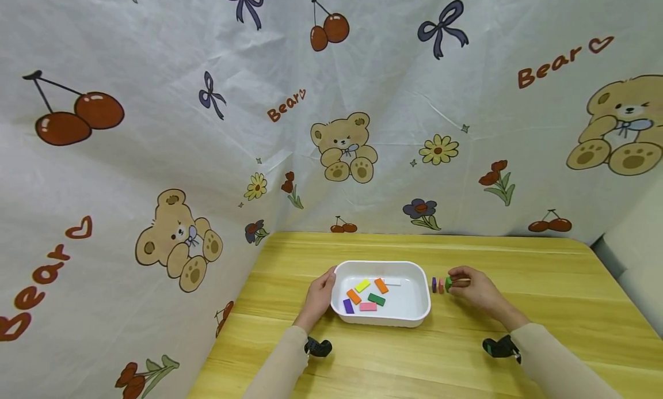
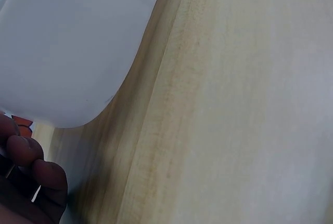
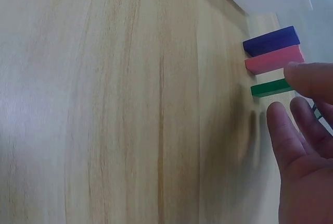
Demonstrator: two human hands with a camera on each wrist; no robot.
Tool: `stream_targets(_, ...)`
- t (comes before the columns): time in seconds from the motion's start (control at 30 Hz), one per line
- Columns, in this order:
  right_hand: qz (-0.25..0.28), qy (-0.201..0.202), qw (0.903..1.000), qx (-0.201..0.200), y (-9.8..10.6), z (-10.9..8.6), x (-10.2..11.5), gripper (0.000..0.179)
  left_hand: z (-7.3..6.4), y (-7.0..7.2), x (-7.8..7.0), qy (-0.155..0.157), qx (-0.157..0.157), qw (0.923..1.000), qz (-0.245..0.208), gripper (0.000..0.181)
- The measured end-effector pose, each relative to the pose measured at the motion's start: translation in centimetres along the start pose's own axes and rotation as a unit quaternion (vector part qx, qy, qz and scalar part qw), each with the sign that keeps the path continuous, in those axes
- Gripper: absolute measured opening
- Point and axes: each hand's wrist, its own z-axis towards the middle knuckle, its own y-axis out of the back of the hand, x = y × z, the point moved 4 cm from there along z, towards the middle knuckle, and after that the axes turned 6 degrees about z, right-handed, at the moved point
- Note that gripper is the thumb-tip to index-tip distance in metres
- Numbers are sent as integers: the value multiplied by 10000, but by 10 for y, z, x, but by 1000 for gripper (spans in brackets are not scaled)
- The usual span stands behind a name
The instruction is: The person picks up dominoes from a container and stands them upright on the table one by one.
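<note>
My left hand [image 1: 318,295] holds the left end of a white plastic tub [image 1: 404,308], which stands on the table. In the left wrist view, curled fingers [image 2: 51,174] show beside the tub's outer wall [image 2: 78,41]. Right of the tub, my right hand [image 1: 481,292] pinches a green block [image 3: 270,88] between thumb and fingers. Standing in a row with it are a pink block [image 3: 273,60] and a purple block [image 3: 271,41], the purple one nearest the tub. Inside the tub lie several flat blocks, among them a yellow one [image 1: 362,285] and a dark green one [image 1: 376,299].
The table [image 1: 373,364] has a wood-grain top. A white cloth [image 1: 290,53] printed with bears and cherries hangs behind it and along the left. Each wrist wears a black camera, the left one [image 1: 318,348] in front of the tub.
</note>
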Motion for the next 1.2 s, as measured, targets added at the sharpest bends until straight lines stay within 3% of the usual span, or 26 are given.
stream_targets(0.3,-448,-42,9990,-35,5,0,16,58,0,1,1,46,16,10000,0,48)
stream_targets(0.6,-609,221,9972,-380,1,4,34,49,1,1,2,-27,67,10000,-47,49)
stream_targets(0.9,-348,470,9973,-450,-8,4,50,39,0,2,-1,17,61,9999,-117,49)
stream_targets(1.2,23,469,9985,-290,-21,-1,61,38,-1,1,1,115,-39,9998,-132,48)
